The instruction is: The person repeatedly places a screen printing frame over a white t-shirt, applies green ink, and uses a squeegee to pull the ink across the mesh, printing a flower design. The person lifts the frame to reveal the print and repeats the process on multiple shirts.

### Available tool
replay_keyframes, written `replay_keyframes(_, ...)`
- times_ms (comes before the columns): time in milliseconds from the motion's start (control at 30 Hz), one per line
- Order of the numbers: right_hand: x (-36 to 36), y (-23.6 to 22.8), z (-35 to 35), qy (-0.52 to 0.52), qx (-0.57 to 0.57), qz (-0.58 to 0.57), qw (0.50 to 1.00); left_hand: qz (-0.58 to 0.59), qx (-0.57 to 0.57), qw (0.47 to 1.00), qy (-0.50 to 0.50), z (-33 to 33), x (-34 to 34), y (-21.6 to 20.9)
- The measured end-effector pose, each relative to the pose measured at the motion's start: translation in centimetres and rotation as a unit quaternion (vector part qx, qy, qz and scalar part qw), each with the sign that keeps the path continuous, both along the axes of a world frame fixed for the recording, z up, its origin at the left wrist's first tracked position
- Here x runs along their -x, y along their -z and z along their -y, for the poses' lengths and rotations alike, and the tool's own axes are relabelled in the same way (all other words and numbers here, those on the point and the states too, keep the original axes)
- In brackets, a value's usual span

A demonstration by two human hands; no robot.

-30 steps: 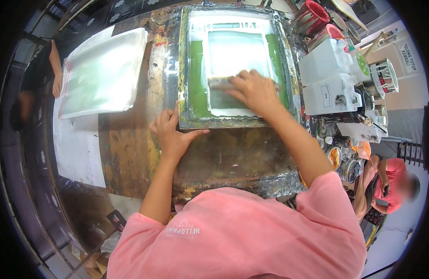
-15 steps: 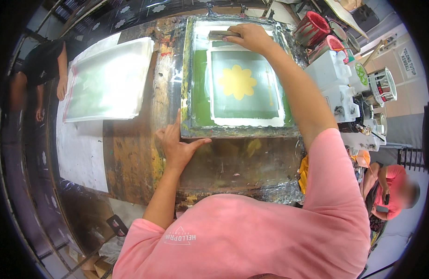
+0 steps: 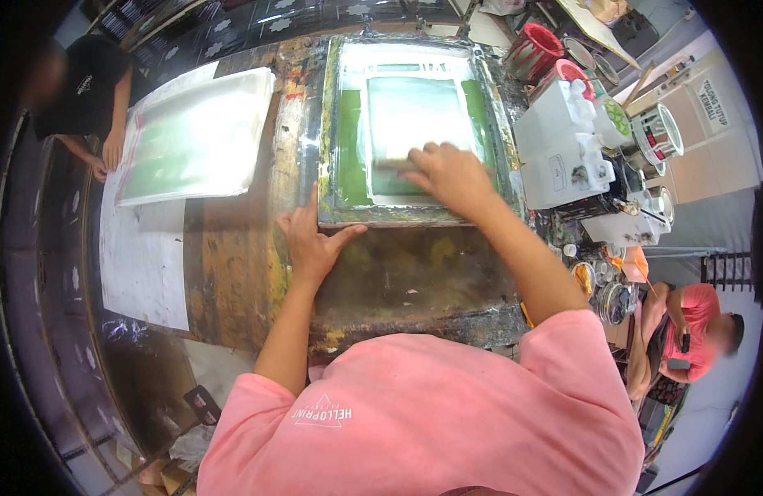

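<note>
A metal-framed printing screen (image 3: 340, 124) with a green mesh lies flat on the paint-stained table (image 3: 232, 273). My right hand (image 3: 447, 174) grips a squeegee (image 3: 389, 164) low on the mesh, near the frame's front edge. My left hand (image 3: 313, 240) presses flat on the table with its thumb against the frame's front left corner. My pink sleeves fill the lower part of the view.
A second screen (image 3: 195, 136) lies to the left on white paper, with another person's hand (image 3: 110, 149) on its edge. White containers (image 3: 555, 145), red pots (image 3: 534, 50) and tins crowd the right side. A person in pink sits at the lower right (image 3: 695, 318).
My right hand went from the frame's front to its far end, then pulled the squeegee back toward me. The yellow flower shape seen half a second ago no longer shows. My left hand stayed put.
</note>
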State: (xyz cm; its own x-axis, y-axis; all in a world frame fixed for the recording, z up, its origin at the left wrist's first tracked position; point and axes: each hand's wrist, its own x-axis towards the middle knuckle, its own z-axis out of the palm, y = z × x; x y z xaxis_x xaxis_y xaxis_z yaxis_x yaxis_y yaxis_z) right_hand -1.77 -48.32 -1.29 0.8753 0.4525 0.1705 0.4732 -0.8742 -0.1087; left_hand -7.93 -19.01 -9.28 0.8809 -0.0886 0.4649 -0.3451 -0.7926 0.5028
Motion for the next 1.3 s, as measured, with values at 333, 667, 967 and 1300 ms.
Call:
replay_keyframes(333, 5.0, -7.9, -1.6, 0.006, -0.009, 0.141, 0.990, -0.058, 0.406, 0.912, 0.028, 3.1, -1.2, -4.5)
replay_keyframes(667, -2.9, -17.9, -1.5, 0.040, -0.049, 0.341, 0.938, -0.057, 0.063, 0.995, -0.046, 1.3, -4.4, -7.5)
replay_keyframes(967, -4.3, -20.8, -1.5, 0.064, -0.078, 0.269, 0.958, -0.078, -0.064, 0.991, -0.093, 0.8, -2.5, -0.8)
replay_keyframes(1300, -4.7, -21.2, -1.6, 0.056, -0.078, 0.283, 0.954, 0.020, 0.103, 0.994, -0.008, 2.1, -9.6, -10.7)
